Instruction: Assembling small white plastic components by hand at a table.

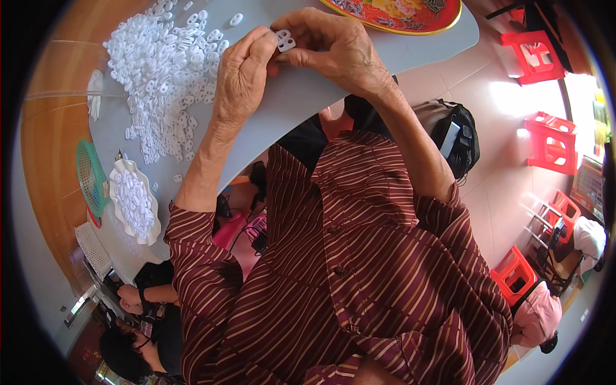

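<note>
Over the grey table, my left hand (242, 76) and my right hand (341, 52) meet at a small white plastic piece (285, 42) with round holes, which looks like a cord lock. My left fingers are closed in a pinch at its left side. The thumb and curled fingers of my right hand grip it from the right. Some fingertips are hidden behind the piece. Left of my hands spreads a large heap of similar white plastic pieces (157, 80). Beyond my right hand lies a red floral tray (385, 24) with small metallic parts, apparently springs.
A white scalloped dish (154, 218) piled with white pieces sits on the left, beside a green basket (91, 176). Another person (151, 343) is at the lower left. Red stools (553, 142) and a black bag (463, 138) stand on the floor at the right.
</note>
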`<state>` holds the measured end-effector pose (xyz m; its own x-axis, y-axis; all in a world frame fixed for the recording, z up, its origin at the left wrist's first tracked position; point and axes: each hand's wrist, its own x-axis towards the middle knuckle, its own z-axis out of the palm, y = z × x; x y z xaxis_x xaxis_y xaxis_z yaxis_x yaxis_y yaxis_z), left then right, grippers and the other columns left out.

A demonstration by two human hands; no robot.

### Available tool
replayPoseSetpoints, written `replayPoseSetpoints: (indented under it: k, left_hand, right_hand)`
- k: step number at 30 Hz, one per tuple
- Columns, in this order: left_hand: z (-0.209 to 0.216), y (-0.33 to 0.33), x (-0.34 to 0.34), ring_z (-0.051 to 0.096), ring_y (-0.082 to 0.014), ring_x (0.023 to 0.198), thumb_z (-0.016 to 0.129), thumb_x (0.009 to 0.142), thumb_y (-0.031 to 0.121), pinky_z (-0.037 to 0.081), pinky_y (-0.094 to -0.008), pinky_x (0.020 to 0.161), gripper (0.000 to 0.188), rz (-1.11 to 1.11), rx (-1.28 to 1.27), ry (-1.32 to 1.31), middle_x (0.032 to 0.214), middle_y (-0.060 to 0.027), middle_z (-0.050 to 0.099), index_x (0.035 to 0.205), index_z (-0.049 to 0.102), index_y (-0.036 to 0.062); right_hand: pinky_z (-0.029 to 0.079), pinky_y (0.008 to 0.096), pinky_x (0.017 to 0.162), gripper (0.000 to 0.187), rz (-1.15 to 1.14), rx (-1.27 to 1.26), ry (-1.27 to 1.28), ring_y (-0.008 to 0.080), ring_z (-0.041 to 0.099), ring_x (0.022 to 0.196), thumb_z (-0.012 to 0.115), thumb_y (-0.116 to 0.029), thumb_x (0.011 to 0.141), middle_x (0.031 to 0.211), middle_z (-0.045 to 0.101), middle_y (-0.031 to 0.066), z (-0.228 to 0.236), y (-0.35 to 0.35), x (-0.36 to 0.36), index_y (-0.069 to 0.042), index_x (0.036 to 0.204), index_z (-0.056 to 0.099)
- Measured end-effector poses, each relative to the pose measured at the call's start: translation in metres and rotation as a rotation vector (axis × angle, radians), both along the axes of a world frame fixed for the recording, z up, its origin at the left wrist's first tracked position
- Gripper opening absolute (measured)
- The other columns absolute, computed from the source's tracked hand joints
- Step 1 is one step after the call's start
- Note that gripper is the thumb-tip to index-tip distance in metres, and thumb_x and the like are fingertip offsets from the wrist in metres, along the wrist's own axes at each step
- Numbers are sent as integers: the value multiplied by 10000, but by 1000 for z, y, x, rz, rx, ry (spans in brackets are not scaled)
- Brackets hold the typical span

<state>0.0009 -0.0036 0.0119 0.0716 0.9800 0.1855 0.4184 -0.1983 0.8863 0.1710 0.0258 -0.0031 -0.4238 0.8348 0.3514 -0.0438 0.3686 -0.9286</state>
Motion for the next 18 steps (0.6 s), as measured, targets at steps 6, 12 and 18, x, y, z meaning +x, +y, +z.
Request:
replayPoseSetpoints:
  k: [6,12,18]
  left_hand:
    - [1,0,0,427,-124,600,473,940,266,398,-285,560,291,-18,29,43,650,-58,490,892,541,-13]
    - [4,2,-9,485,-155,608,477,931,242,422,-295,584,277,-93,-4,63,674,-99,515,900,542,-25]
    - [-3,0,-4,461,-158,598,480,935,231,416,-299,576,268,-66,82,47,664,-111,493,903,531,-30]
  right_hand:
    - [520,255,693,297,-11,-8,48,103,628,710,743,-95,741,775,671,53,-6,1,-3,-17,1008,638]
    - [512,242,668,227,30,31,40,91,623,706,729,-90,771,760,670,42,-2,1,2,-22,972,647]
    - [508,248,641,194,13,25,53,91,617,679,723,-96,778,749,670,44,-1,-2,1,-25,938,639]
